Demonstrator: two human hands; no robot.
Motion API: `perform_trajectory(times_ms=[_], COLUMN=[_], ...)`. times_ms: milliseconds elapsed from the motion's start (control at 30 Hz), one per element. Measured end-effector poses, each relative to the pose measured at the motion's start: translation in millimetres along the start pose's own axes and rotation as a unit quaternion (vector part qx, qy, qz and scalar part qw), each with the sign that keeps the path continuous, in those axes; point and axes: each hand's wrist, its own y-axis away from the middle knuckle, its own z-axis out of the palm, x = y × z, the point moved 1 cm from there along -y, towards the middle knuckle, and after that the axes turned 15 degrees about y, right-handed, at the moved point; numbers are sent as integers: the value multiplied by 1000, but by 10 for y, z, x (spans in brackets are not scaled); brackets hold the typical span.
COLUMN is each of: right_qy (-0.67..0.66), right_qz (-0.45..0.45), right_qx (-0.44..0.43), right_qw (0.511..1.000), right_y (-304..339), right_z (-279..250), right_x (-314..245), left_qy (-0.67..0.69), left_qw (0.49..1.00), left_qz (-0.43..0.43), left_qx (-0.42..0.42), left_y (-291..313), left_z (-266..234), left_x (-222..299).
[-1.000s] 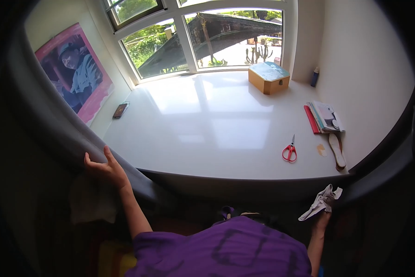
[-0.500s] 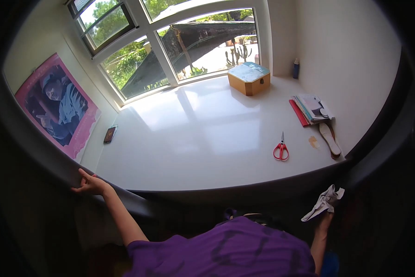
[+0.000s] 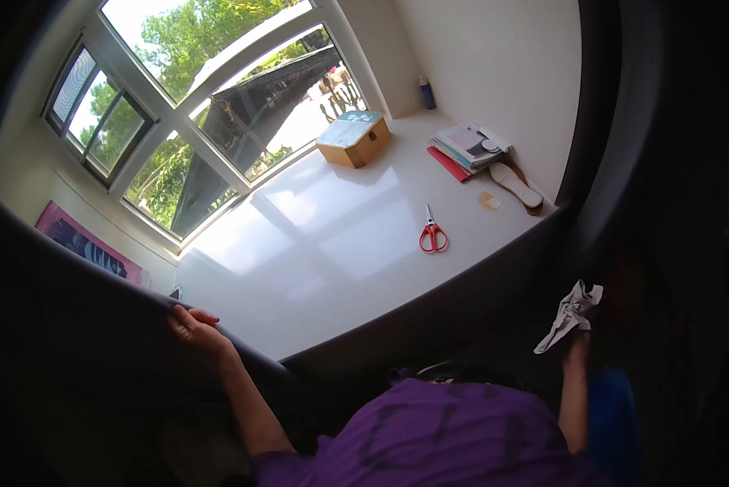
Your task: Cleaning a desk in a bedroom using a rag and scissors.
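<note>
My left hand [image 3: 196, 329] is at the dark padded-looking edge [image 3: 239, 342] along the left of the white sill, its fingers bent over it in a grip. In my right hand [image 3: 577, 347], low at the right and away from the sill, is a crumpled greyish-white cloth [image 3: 571, 315]. Part of that hand is hidden by the cloth and by shadow. Red-handled scissors [image 3: 432, 235] lie on the white sill top [image 3: 299, 300], blades pointing to the window, out of reach of both hands.
Near the window stands a yellow box [image 3: 355, 150] with a pale blue lid. At right lie stacked books [image 3: 470, 150], a pale shoe-sole-shaped brush [image 3: 515, 188] and a tan patch [image 3: 488, 200]. A dark bottle [image 3: 426, 93] stands in the corner; a pink poster [image 3: 88, 243] hangs left.
My view has turned right and tilted, so the sill sits further left. My left hand's fingers, spread before, have closed over the dark edge. My right hand still holds the cloth.
</note>
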Motion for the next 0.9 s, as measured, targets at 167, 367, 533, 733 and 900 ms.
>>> perform_trajectory(times_ms=[167,367,533,733,900], right_qy=[-24,-24,-71,-87,-105], right_qz=[2,-15,-30,-6,-37], right_qx=[27,74,75,156,179], right_qw=[999,997,994,984,978], right_y=[78,-24,-21,-99,-271], right_z=[-216,-1055,-1744,-2170,-2107], right_x=[-27,392,687,856,845], left_qy=[145,157,231,324,294], left_qw=[961,910,866,795,794], left_qz=[-107,-92,-88,-121,-76], left_qx=[-210,-372,-434,-498,-526], left_y=[772,1982,2909,3544,3461], left_z=[1292,2059,2442,2862,3310], left_x=[252,484,686,563,640])
